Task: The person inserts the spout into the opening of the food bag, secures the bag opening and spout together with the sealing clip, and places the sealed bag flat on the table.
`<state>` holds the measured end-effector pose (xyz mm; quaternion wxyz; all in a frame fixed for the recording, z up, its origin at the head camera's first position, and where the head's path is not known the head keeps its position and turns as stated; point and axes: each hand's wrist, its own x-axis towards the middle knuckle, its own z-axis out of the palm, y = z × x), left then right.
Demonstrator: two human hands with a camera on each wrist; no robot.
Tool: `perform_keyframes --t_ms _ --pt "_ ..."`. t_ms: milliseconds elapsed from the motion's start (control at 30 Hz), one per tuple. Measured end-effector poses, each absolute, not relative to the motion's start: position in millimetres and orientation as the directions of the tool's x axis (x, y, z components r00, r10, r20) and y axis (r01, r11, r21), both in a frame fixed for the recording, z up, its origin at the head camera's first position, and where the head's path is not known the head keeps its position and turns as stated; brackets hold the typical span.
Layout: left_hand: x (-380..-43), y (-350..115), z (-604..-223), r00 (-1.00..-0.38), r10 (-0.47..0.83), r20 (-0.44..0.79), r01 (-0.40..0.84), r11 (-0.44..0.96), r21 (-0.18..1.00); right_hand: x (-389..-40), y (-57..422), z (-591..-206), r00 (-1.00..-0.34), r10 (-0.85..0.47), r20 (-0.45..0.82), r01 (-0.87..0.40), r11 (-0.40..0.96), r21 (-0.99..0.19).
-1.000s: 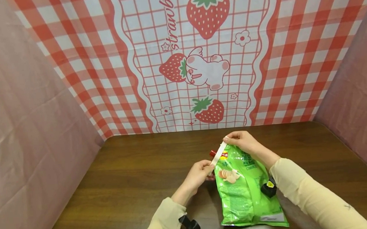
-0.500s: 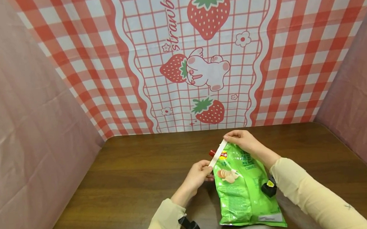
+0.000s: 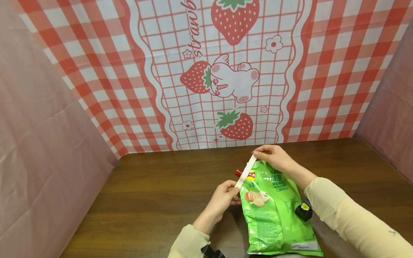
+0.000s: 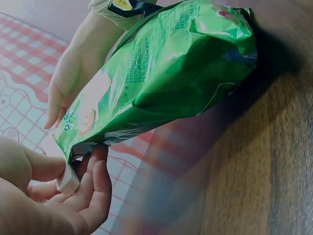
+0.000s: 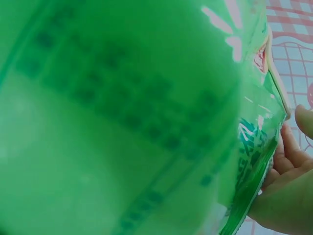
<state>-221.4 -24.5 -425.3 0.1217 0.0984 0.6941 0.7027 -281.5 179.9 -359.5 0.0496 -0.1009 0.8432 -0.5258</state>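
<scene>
A green chip bag (image 3: pixel 275 211) stands tilted over the table, its printed back facing up in the head view. Along its top edge runs a white bag clip (image 3: pixel 246 171), slanting from lower left to upper right. My left hand (image 3: pixel 225 197) pinches the clip's lower end; the left wrist view shows thumb above and fingers curled beneath the clip end (image 4: pixel 68 183). At the upper end, my right hand (image 3: pixel 273 156) grips the clip's corner between thumb and fingers. The right wrist view is mostly filled by the blurred bag (image 5: pixel 122 117), with the right hand (image 5: pixel 288 181) at its edge.
A small red object (image 3: pixel 238 173) pokes out behind the clip, mostly hidden by it. The brown wooden table (image 3: pixel 154 203) reaches back to a red checked strawberry cloth (image 3: pixel 232 88). Pink cloth walls (image 3: pixel 44 147) stand at both sides.
The bag's lower end has shifted slightly left. My right hand has risen a little at the clip's upper end, while the left hand stays nearly in place.
</scene>
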Motion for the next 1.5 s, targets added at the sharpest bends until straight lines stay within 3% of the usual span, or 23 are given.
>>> perform_keyframes --t_ms 267,967,1500 --pt "-223 -23 -426 -0.956 0.289 -0.049 -0.057 -0.021 0.998 -279 182 -357 -0.961 -0.263 0.084 -0.211 0.503 -0.838" --pt "-232 -31 -430 -0.964 0.260 -0.060 -0.074 -0.042 0.996 -275 203 -365 -0.970 -0.238 0.054 -0.182 0.556 -0.811" --pt "-234 -39 -424 -0.969 0.241 -0.049 -0.062 -0.046 0.997 -263 201 -368 -0.978 -0.185 -0.093 -0.006 0.473 -0.881"
